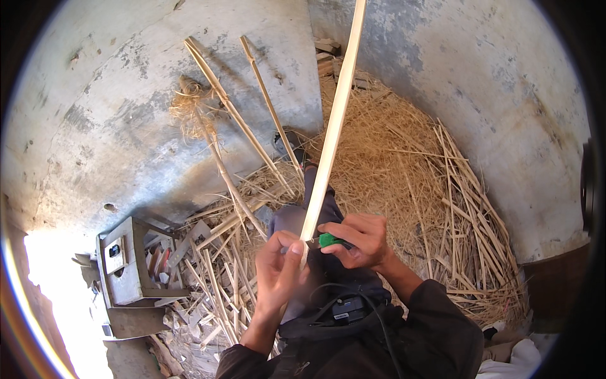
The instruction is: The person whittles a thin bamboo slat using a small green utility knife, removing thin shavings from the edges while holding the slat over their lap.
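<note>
My left hand (278, 271) grips the lower end of a long pale split cane strip (331, 126) that rises up and away past the top of the picture. My right hand (360, 240) holds a green-handled knife (329, 240) against the strip just beside the left thumb; its blade is hidden behind the strip. Both hands meet over my lap, above my dark trousers (303, 221).
A heap of straw and thin cane slivers (410, 170) covers the floor to the right. Several cane stalks (240, 120) lean on the grey plastered wall. A small grey wooden box (126, 265) with tools stands at the left among cut scraps. A black cable (379, 322) runs across my chest.
</note>
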`<state>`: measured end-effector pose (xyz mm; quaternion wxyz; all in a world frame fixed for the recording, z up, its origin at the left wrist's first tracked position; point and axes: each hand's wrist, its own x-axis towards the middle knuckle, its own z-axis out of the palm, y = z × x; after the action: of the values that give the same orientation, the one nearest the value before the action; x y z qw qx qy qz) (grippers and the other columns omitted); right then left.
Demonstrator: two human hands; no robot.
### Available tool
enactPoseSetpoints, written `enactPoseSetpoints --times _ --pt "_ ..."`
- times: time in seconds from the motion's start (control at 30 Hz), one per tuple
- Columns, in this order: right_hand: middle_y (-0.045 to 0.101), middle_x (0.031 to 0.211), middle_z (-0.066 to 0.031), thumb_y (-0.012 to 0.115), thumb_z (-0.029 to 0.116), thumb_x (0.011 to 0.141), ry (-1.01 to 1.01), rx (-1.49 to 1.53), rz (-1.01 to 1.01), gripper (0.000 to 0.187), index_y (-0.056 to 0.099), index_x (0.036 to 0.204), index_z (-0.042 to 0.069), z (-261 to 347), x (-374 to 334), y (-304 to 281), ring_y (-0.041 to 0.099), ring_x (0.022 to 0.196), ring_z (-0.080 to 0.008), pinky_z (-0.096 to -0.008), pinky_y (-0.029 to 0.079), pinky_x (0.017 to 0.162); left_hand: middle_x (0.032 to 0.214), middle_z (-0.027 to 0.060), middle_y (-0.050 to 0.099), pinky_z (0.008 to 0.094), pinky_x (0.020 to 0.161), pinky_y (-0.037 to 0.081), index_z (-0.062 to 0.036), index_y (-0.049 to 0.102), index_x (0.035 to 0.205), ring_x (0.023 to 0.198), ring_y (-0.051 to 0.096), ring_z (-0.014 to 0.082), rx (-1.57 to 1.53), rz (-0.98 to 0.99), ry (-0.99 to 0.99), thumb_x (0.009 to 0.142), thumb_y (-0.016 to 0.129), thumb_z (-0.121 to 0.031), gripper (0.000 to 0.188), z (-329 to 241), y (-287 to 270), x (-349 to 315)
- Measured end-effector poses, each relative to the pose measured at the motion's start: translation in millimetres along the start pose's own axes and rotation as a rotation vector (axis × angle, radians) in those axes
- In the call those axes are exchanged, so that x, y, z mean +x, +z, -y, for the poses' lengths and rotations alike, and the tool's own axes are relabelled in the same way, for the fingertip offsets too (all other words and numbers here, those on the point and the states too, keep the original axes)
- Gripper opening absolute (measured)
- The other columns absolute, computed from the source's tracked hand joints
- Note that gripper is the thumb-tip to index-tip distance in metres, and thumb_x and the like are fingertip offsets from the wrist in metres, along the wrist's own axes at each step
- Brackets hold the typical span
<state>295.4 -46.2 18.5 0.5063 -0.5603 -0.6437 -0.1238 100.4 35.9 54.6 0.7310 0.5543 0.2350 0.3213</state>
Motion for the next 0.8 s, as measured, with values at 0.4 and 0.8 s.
enactPoseSetpoints --times 0.4,0.8 --pt "0.055 0.065 0.0029 0.087 0.038 0.083 -0.018 -0.024 -0.01 0.034 0.081 0.105 0.014 3 7 1 0.054 0.052 -0.0159 -0.032 0.041 0.048 0.094 0.0034 0.057 0.0212 0.048 0.038 -0.002 0.057 0.098 0.059 0.047 0.0041 0.001 -0.029 -0.019 0.112 0.057 -0.014 0.018 -2 -3 -6" --pt "0.056 0.065 0.002 0.089 0.037 0.082 0.018 -0.037 -0.007 0.034 0.082 0.106 0.014 4 13 -3 0.055 0.052 -0.0167 -0.0324 0.042 0.048 0.094 0.005 0.057 0.0214 0.048 0.037 -0.0019 0.055 0.098 0.059 0.048 0.0055 -0.071 -0.035 -0.047 0.112 0.056 -0.013 0.018 1 -8 -8"
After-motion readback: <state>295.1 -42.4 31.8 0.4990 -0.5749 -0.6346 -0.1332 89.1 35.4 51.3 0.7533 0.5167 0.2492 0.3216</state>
